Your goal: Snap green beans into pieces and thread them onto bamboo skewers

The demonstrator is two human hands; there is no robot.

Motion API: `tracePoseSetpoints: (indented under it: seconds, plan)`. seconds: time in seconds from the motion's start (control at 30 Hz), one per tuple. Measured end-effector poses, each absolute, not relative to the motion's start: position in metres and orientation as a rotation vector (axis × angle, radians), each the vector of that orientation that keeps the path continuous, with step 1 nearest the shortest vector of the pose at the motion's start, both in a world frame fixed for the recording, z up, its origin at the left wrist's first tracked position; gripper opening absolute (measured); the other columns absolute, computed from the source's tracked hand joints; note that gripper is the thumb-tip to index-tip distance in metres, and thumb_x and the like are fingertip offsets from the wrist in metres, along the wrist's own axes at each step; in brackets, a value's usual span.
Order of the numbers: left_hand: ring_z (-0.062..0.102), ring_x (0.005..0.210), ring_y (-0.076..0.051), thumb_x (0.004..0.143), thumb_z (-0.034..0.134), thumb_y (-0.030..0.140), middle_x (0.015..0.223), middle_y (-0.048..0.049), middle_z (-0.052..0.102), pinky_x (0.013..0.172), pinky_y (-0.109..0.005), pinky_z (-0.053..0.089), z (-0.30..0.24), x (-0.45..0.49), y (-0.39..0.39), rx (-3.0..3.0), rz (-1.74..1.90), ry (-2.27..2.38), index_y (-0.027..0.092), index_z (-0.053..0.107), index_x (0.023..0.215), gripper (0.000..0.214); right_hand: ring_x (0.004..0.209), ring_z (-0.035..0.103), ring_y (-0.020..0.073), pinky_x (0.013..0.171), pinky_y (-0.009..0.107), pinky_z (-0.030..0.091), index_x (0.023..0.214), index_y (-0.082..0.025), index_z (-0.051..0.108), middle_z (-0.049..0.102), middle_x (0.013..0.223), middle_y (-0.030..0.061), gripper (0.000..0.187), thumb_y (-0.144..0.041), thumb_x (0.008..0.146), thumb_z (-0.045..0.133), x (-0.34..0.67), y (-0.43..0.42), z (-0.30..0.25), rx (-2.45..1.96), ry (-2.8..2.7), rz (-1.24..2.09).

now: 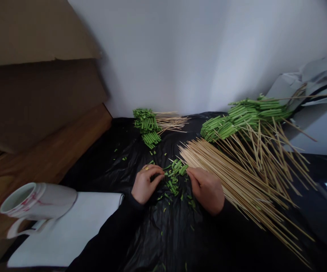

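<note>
Cut green stem pieces (172,186) lie scattered between my hands on a black plastic sheet (163,245). My left hand (146,184) is closed in a pinch at the left edge of this pile, with a small green piece at its fingertips. On the pile's other side, my right hand (208,189) pinches thumb against forefinger beside a short row of green pieces (179,166). What lies between those right fingertips is too small to make out. Just right of that hand, a thick bundle of bare bamboo skewers (231,173) fans out toward the lower right.
Skewers loaded with green pieces (148,126) are stacked by the wall; a larger loaded stack (245,117) is at right. A white mug (52,200) lies tilted on folded white material (95,211) at left. A cardboard box (38,98) rises behind it.
</note>
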State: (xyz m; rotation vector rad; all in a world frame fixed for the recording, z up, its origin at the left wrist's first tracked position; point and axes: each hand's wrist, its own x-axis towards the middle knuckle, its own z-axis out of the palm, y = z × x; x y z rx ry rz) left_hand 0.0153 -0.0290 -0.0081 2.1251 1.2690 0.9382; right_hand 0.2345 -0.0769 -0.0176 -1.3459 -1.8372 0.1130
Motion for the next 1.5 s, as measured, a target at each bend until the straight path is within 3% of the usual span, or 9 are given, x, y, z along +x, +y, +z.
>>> tracePoseSetpoints:
  seconds: [0.17, 0.27, 0.37, 0.73, 1.3, 1.5]
  plan:
    - [0.062, 0.074, -0.012, 0.076, 0.073, 0.031, 0.083, -0.0018, 0.071, 0.071, -0.025, 0.048, -0.003, 0.004, -0.018, 1.397, 1.392, 1.284, 0.021, 0.071, 0.104, 0.03, 0.078, 0.063, 0.0162, 0.072, 0.026, 0.043, 0.097, -0.017, 0.066, 0.068, 0.08, 0.0053, 0.024, -0.019, 0.095, 0.042, 0.234, -0.079, -0.016, -1.344, -1.836, 0.127]
    - [0.06, 0.071, -0.009, 0.064, 0.082, 0.031, 0.082, -0.0023, 0.071, 0.065, -0.019, 0.047, -0.002, 0.001, -0.013, 0.956, 1.469, 1.138, 0.018, 0.074, 0.096, 0.035, 0.075, 0.062, 0.0157, 0.07, 0.026, 0.042, 0.093, -0.018, 0.067, 0.066, 0.077, 0.0046, 0.025, -0.02, 0.095, 0.042, 0.232, -0.08, -0.016, -1.357, -1.85, 0.135]
    - [0.059, 0.066, -0.007, 0.055, 0.087, 0.025, 0.079, -0.0041, 0.071, 0.061, -0.016, 0.048, -0.002, 0.006, -0.016, 0.776, 1.311, 1.047, 0.013, 0.076, 0.087, 0.036, 0.077, 0.063, 0.0153, 0.07, 0.025, 0.042, 0.093, -0.018, 0.067, 0.067, 0.079, 0.005, 0.025, -0.019, 0.095, 0.042, 0.23, -0.082, -0.016, -1.332, -1.864, 0.157]
    - [0.059, 0.062, -0.006, 0.059, 0.086, 0.022, 0.077, -0.0052, 0.071, 0.062, -0.017, 0.05, -0.005, 0.021, -0.027, 0.76, 1.07, 0.951, 0.012, 0.077, 0.086, 0.031, 0.071, 0.061, 0.0148, 0.064, 0.024, 0.041, 0.094, -0.02, 0.067, 0.066, 0.074, 0.0043, 0.025, -0.018, 0.094, 0.042, 0.222, -0.088, -0.016, -1.365, -1.977, 0.16]
    - [0.059, 0.063, -0.007, 0.057, 0.087, 0.024, 0.075, -0.0047, 0.072, 0.063, -0.019, 0.047, -0.005, 0.022, -0.029, 0.798, 1.061, 0.978, 0.014, 0.078, 0.083, 0.03, 0.069, 0.06, 0.0143, 0.062, 0.026, 0.036, 0.094, -0.019, 0.066, 0.065, 0.075, 0.0022, 0.023, -0.015, 0.093, 0.044, 0.221, -0.089, -0.015, -1.403, -2.017, 0.18]
    - [0.058, 0.062, -0.009, 0.054, 0.088, 0.026, 0.072, -0.004, 0.072, 0.063, -0.021, 0.047, -0.006, 0.021, -0.029, 0.892, 1.068, 1.044, 0.015, 0.078, 0.08, 0.03, 0.066, 0.059, 0.0147, 0.06, 0.026, 0.036, 0.086, -0.019, 0.065, 0.063, 0.071, 0.002, 0.023, -0.014, 0.092, 0.043, 0.221, -0.089, -0.014, -1.424, -2.047, 0.173]
